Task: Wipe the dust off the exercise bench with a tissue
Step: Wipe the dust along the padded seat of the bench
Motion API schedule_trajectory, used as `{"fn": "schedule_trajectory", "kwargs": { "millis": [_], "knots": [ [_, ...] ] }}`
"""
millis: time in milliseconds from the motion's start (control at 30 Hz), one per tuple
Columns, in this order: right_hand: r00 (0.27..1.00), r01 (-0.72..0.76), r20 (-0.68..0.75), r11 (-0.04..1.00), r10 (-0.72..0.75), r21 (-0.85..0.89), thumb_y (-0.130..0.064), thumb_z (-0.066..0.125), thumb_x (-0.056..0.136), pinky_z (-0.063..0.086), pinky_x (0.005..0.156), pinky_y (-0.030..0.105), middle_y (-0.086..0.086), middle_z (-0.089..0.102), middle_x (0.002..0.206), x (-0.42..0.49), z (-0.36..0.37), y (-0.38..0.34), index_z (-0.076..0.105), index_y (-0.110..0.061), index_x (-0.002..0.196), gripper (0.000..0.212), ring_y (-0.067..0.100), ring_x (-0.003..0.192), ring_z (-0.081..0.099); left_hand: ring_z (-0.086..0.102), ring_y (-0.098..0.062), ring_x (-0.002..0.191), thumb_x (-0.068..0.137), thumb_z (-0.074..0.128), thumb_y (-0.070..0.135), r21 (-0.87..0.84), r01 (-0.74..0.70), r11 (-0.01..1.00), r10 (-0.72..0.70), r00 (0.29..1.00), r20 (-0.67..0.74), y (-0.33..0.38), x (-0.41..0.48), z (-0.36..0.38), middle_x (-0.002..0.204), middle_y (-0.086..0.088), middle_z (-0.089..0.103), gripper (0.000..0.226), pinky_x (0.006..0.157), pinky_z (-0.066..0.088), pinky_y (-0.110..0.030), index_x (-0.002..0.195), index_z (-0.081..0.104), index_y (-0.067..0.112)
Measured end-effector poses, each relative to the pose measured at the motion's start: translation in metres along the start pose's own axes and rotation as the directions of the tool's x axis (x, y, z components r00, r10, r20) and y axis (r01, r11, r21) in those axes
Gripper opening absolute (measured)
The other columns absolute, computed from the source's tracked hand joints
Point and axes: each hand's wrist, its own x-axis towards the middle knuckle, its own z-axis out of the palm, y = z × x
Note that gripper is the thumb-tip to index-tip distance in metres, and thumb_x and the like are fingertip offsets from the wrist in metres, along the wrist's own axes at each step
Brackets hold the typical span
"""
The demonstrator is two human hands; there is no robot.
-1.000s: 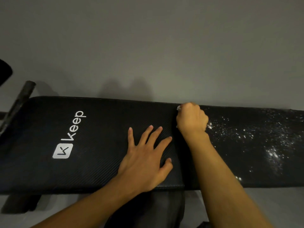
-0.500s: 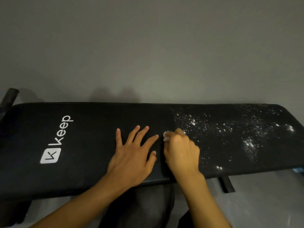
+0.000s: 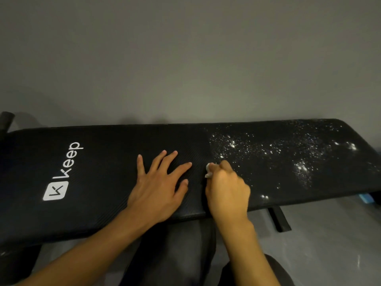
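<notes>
Your right hand (image 3: 226, 195) grips the tissue (image 3: 208, 169); your left hand (image 3: 158, 182) lies flat. Sweeping leftward could smear dust (image 3: 268, 150) onto the bench (image 3: 107, 162), clean there.

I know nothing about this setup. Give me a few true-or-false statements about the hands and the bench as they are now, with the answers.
1. The left hand lies flat on the bench, fingers spread. True.
2. The right hand is empty. False: it grips a white tissue.
3. White dust speckles the bench to the right of the right hand. True.
4. The Keep logo is covered in dust. False: that end of the bench looks clean.
</notes>
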Motion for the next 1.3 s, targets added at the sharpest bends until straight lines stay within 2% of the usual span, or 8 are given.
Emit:
{"fn": "schedule_trajectory", "kwargs": {
  "millis": [200, 400, 500, 600, 800, 967, 1100, 1300],
  "knots": [
    [0.999, 0.040, 0.001, 0.999, -0.040, 0.034, -0.037, 0.062, 0.088, 0.040, 0.042, 0.031, -0.010, 0.055, 0.092, -0.065, 0.000, 0.015, 0.064, -0.037, 0.114, 0.027, 0.019, 0.058, 0.064, 0.011, -0.024, 0.157, 0.094, 0.013, 0.067, -0.016, -0.027, 1.000, 0.027, 1.000, -0.005, -0.001, 0.001, 0.002, 0.167, 0.001, 0.025, 0.061, 0.120, -0.001, -0.069, 0.149, 0.037, 0.053],
    [0.999, -0.042, -0.005, 0.999, 0.043, 0.023, -0.030, 0.048, 0.100, 0.047, 0.068, 0.036, -0.003, 0.053, 0.117, -0.004, 0.002, 0.010, 0.060, -0.032, 0.126, 0.029, 0.028, 0.094, 0.067, 0.016, -0.023, 0.156, 0.092, 0.008, 0.066, 0.028, -0.077, 0.997, 0.077, 0.997, 0.020, 0.006, -0.002, -0.004, 0.165, 0.002, 0.030, 0.065, 0.121, 0.005, -0.069, 0.148, 0.039, 0.053],
    [1.000, 0.000, -0.001, 0.999, 0.000, 0.038, -0.031, 0.045, 0.101, 0.046, 0.065, 0.035, -0.004, 0.052, 0.117, -0.012, 0.000, 0.008, 0.057, -0.032, 0.128, 0.029, 0.026, 0.092, 0.067, 0.006, -0.024, 0.157, 0.102, 0.016, 0.055, 0.110, -0.066, 0.992, 0.057, 0.995, 0.079, 0.017, -0.002, -0.008, 0.169, 0.000, 0.018, 0.055, 0.121, 0.005, -0.069, 0.155, 0.027, 0.049],
    [1.000, 0.025, 0.014, 0.998, -0.026, 0.059, -0.037, 0.047, 0.099, 0.045, 0.062, 0.035, -0.009, 0.053, 0.112, -0.046, -0.006, 0.019, 0.054, -0.039, 0.128, 0.030, 0.024, 0.087, 0.068, -0.002, -0.026, 0.157, 0.106, 0.030, 0.048, 0.069, -0.046, 0.997, 0.040, 0.995, 0.095, 0.033, 0.007, -0.004, 0.171, -0.001, 0.008, 0.051, 0.121, 0.000, -0.069, 0.157, 0.020, 0.048],
    [1.000, -0.006, 0.004, 1.000, 0.006, -0.006, -0.033, 0.049, 0.099, 0.044, 0.063, 0.035, -0.005, 0.052, 0.112, -0.019, -0.003, 0.027, 0.060, -0.036, 0.123, 0.026, 0.027, 0.091, 0.067, -0.004, -0.028, 0.157, 0.100, 0.012, 0.057, 0.074, -0.049, 0.996, 0.046, 0.998, 0.050, 0.036, 0.013, 0.012, 0.171, -0.003, 0.004, 0.056, 0.118, -0.005, -0.072, 0.156, 0.012, 0.053],
    [0.998, 0.055, -0.010, 0.996, -0.056, -0.074, -0.028, 0.046, 0.101, 0.038, 0.058, 0.032, -0.001, 0.051, 0.120, 0.004, 0.004, 0.015, 0.054, -0.026, 0.132, 0.032, 0.024, 0.093, 0.066, -0.005, -0.026, 0.157, 0.098, 0.013, 0.057, 0.055, -0.036, 0.998, 0.035, 0.999, 0.026, 0.035, 0.012, 0.013, 0.171, -0.002, 0.006, 0.057, 0.117, -0.005, -0.074, 0.155, 0.014, 0.053],
    [0.992, 0.113, 0.064, 0.993, -0.111, -0.040, -0.036, 0.049, 0.097, 0.048, 0.056, 0.035, -0.008, 0.053, 0.109, -0.037, -0.010, 0.033, 0.053, -0.037, 0.132, 0.035, 0.022, 0.083, 0.068, -0.004, -0.026, 0.157, 0.093, 0.008, 0.059, 0.055, -0.026, 0.998, 0.025, 0.999, 0.028, 0.033, 0.013, 0.015, 0.171, -0.001, 0.006, 0.062, 0.115, -0.004, -0.077, 0.155, 0.015, 0.053],
    [0.998, 0.065, 0.020, 0.991, -0.063, -0.116, -0.031, 0.044, 0.102, 0.042, 0.062, 0.034, 0.000, 0.050, 0.122, 0.030, 0.003, 0.024, 0.055, -0.031, 0.132, 0.033, 0.027, 0.096, 0.066, -0.003, -0.027, 0.157, 0.092, 0.007, 0.058, 0.058, -0.035, 0.998, 0.033, 0.999, 0.024, 0.035, 0.015, 0.015, 0.170, -0.002, 0.007, 0.063, 0.115, -0.002, -0.077, 0.155, 0.014, 0.052]
  ]
}}
